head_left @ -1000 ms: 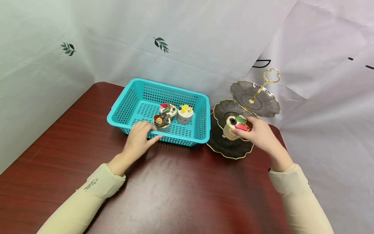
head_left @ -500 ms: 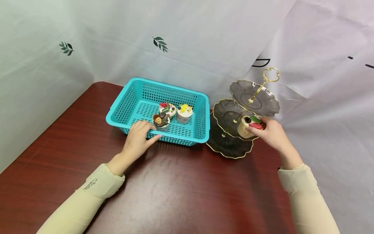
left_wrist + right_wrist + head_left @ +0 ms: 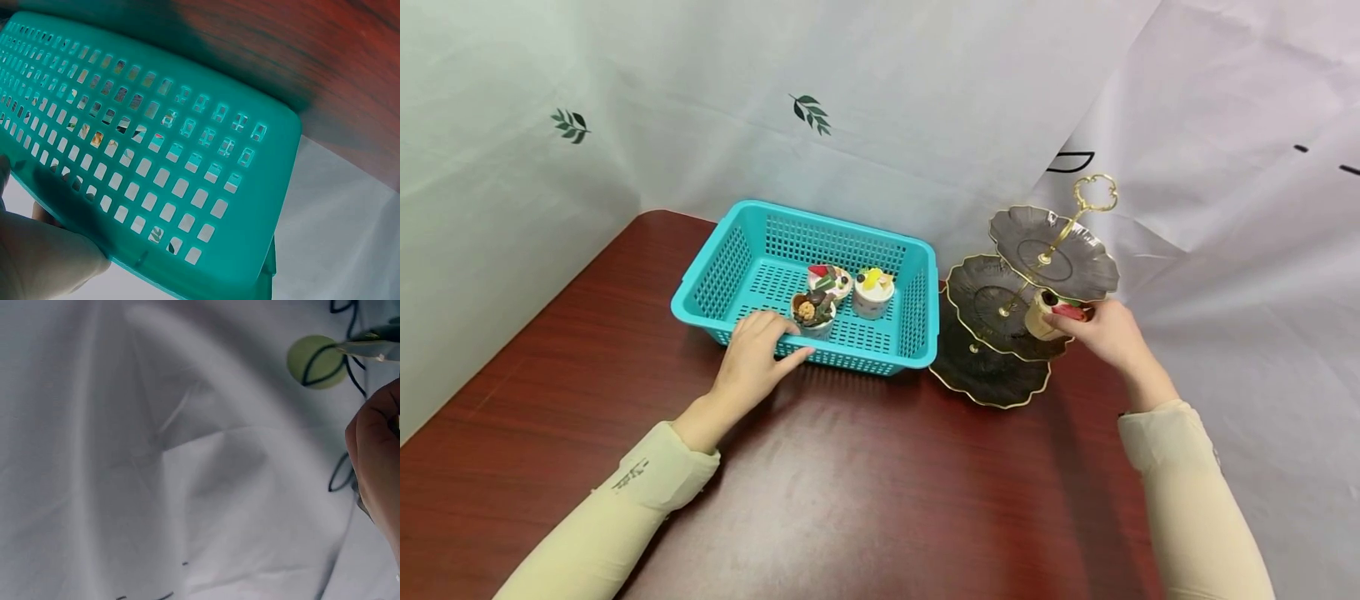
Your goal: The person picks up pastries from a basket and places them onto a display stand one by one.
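Note:
In the head view my right hand (image 3: 1111,335) holds a cream-coloured dessert cup (image 3: 1040,320) with a dark berry and red fruit on top. The cup overlaps the right part of the middle plate (image 3: 973,290) of a three-tier cake stand, just below the top plate (image 3: 1018,229). My left hand (image 3: 751,360) grips the near rim of a turquoise basket (image 3: 842,223), thumb outside and fingers over the edge. Seen by the left wrist camera, the thumb (image 3: 53,259) lies along the basket's perforated wall (image 3: 250,206). The right wrist view catches only part of the hand (image 3: 378,456).
Inside the basket sit a chocolate-topped cup (image 3: 814,315), a red-topped cup (image 3: 831,282) and a yellow-topped cup (image 3: 874,293). A gold handle (image 3: 1096,193) rises from the stand. Behind the dark red table (image 3: 850,483) hangs a pale cloth (image 3: 700,100).
My right hand has carried the dessert cup to the right and a little farther back, from over the stand's left side to under the top plate's edge. The left hand stays on the rim.

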Tool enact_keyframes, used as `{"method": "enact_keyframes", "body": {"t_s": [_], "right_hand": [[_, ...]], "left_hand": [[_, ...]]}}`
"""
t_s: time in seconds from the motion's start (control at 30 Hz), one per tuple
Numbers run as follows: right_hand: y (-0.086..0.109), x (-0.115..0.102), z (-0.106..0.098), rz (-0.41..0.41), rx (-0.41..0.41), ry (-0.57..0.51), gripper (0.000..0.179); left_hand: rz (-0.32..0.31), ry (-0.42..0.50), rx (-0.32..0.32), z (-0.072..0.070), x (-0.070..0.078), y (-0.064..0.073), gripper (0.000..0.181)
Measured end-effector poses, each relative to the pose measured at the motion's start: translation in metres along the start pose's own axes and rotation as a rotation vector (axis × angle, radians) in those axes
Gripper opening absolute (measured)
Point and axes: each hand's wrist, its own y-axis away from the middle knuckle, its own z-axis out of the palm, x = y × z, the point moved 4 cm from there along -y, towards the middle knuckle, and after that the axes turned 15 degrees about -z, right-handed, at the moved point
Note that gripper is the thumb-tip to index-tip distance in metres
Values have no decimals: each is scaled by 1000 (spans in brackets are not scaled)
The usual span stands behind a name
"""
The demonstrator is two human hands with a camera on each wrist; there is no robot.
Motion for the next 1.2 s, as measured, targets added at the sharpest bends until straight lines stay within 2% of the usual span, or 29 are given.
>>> {"method": "enact_keyframes", "body": {"t_s": [0.23, 0.33, 0.5, 0.7, 0.77, 0.87, 1.03, 1.2], "right_hand": [[-8, 16, 8, 36, 16, -51, 52], [-12, 20, 11, 23, 33, -73, 52], [-22, 22, 13, -61, 110, -140, 43], [-28, 9, 11, -219, 197, -353, 45], [-29, 4, 9, -234, 210, -388, 46], [-31, 2, 8, -250, 210, -429, 47], [-36, 5, 8, -268, 167, -559, 51], [-37, 8, 10, -268, 138, -590, 51]], "left_hand": [[-3, -7, -6, 1, -1, 3, 32], [5, -5, 3, 2, -1, 3, 32], [16, 0, 18, 2, 0, 3, 33], [23, 11, 20, 3, 0, 3, 33], [26, 12, 22, 3, 0, 3, 33], [32, 11, 27, 3, 0, 2, 33], [38, 9, 34, 2, 1, 0, 33], [38, 4, 33, 3, 0, -1, 33]]}}
